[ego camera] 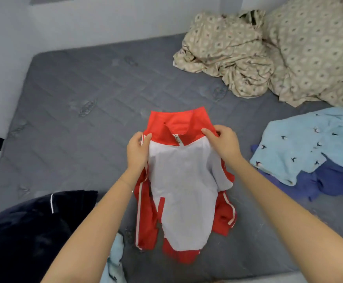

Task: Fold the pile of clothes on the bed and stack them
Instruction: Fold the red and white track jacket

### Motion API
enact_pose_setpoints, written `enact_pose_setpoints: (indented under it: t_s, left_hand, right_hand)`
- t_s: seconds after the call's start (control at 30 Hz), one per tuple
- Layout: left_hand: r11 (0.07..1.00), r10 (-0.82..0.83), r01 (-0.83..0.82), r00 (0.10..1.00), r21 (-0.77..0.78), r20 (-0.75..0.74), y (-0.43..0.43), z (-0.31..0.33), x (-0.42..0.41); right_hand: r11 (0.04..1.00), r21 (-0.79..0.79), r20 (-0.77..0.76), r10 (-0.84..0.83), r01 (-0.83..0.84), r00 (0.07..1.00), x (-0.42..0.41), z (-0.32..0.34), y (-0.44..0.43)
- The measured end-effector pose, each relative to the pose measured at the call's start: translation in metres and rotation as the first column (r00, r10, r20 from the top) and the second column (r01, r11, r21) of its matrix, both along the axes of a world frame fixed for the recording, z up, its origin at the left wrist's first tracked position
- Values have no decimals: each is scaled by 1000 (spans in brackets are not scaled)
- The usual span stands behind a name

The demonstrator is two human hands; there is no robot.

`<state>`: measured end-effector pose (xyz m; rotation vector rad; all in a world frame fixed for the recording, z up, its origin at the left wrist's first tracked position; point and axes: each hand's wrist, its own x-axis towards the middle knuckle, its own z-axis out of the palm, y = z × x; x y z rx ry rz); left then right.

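**A:** Where is the jacket?

**B:** The jacket (183, 180) lies in the middle of the bed (74, 88), collar away from the person. Its white front faces up, and the collar and sleeves are red. Both hands have it at the shoulders.

**A:** How are the fingers?

**B:** The left hand (138, 151) grips one shoulder. Its thumb is laid on the white front, and the other fingers curl round the edge, hidden beneath the cloth. The right hand (224, 144) pinches the other shoulder just under the collar, thumb on top and fingers bent over the red cloth. Their tips are out of sight.

**A:** Is the top of it lifted off the bed?

**B:** I cannot tell. The hem and sleeves rest on it. The sleeve on the person's left runs down beside the white front, and the other is crumpled, partly under it.

**A:** What else is hard to read?

**B:** To the right, a pale blue top (309, 144) with small dark marks lies over a dark blue cloth (333, 180), which shows only at its near edge. The frame cuts the top off. A navy garment (34, 231) with a thin white line fills the lower left corner, also cut off, and its kind is unclear. Beside it a pale blue scrap (115, 260) pokes out behind the left forearm, mostly hidden. Patterned beige bedding (248, 58) is heaped at the far right corner, with something dark peeking from its top.
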<state>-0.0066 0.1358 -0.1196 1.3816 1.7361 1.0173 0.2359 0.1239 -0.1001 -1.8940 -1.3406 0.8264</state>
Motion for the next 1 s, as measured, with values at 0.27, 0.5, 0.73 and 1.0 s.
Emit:
enact_pose_setpoints:
  t_s: [0.27, 0.5, 0.73, 1.0]
  left_hand:
    - [997, 19, -23, 998, -71, -58, 78, -147, 5]
    - [944, -321, 316, 805, -98, -498, 54, -229, 21]
    - [808, -580, 558, 698, -188, -420, 49, -280, 76]
    - [713, -642, 694, 589, -99, -491, 64, -283, 144]
  right_hand:
    - [992, -124, 132, -6, 22, 991, 0, -145, 85]
    - [971, -228, 177, -28, 69, 984, 27, -228, 56]
    - [881, -449, 178, -79, 153, 981, 59, -284, 19]
    - [928, -344, -116, -195, 144, 974, 67, -294, 8]
